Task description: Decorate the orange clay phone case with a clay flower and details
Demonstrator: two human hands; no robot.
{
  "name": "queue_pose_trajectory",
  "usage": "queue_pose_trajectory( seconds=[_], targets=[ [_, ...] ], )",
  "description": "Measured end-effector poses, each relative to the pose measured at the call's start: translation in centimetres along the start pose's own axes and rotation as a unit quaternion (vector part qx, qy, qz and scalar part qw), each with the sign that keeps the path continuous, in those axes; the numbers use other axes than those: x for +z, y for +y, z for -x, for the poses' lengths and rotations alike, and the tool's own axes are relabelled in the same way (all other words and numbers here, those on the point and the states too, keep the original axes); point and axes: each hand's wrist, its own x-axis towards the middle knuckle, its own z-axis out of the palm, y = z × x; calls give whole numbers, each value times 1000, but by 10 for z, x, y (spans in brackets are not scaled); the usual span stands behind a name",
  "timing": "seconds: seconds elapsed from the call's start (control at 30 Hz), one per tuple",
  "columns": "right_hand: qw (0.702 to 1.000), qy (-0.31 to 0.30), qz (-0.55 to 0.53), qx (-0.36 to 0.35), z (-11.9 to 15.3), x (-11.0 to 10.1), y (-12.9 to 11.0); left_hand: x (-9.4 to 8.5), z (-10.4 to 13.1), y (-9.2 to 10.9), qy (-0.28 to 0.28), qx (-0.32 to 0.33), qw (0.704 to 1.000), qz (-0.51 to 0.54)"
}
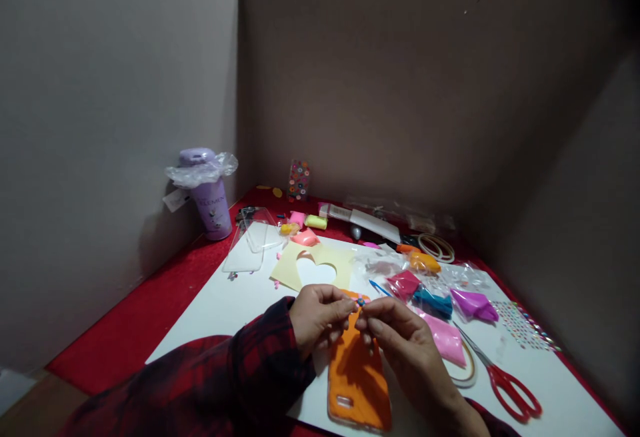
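An orange-covered phone case [357, 383] lies on the white board, with a small cutout near its lower left corner. Above its upper part, my left hand [323, 317] and my right hand [397, 333] meet fingertip to fingertip. Between them they pinch a small blue piece [361, 302]. Bits of pink show just behind it at the top of the case. Both hands have their fingers bent and pressed together. Just beyond them is a yellow paper [285, 267] with a heart-shaped hole.
Red-handled scissors [505, 383], a pink packet [445, 338], a purple packet [474, 305] and a gem sheet [525, 327] are at the right. Clear cases [245, 257] and a lilac cup [213, 207] stand left. A decorated case [299, 180] leans at the back.
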Motion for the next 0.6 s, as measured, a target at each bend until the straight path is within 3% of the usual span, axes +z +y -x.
queue_pose_trajectory(
  seconds=[0.4, 0.6],
  targets=[
    [999, -29, -11, 16, 0, 2, -1, 0, 0, 1, -5, -10, 1000, 3],
    [998, -11, 51, -22, 1, 0, 3, 2, 2, 4, -3, -3, 1000, -9]
  ],
)
